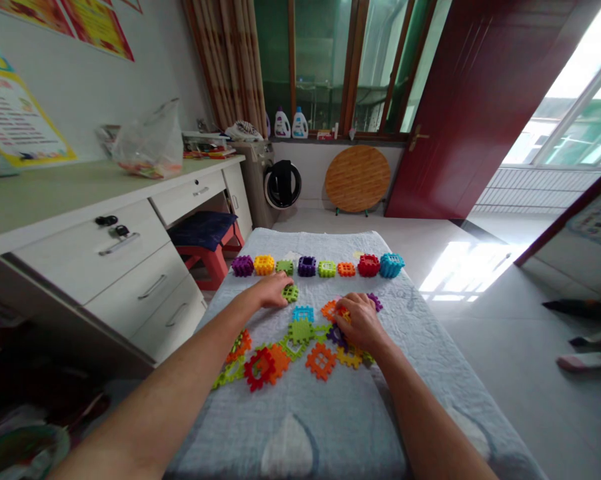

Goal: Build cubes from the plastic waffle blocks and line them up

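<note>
My left hand (274,291) has its fingers closed on a green interlocking tile (291,293), just in front of a row of stacked tiles. Further right, my right hand (361,321) is curled down over loose tiles, with an orange tile (328,309) beside its fingertips; what its fingers grip is partly hidden. Loose toothed plastic tiles lie between and below the hands: a blue tile (303,313), a solid green tile (300,331), an orange window tile (321,361), a red tile (259,369) and a yellow tile (349,357). A purple tile (375,302) shows behind my right hand.
Along the cloth-covered table's (350,420) far edge stand sorted stacks, from a purple stack (242,266) to a red stack (369,265) and a blue stack (392,265). A white desk (80,193) and red stool (208,250) are at left. A person's foot shows at far right.
</note>
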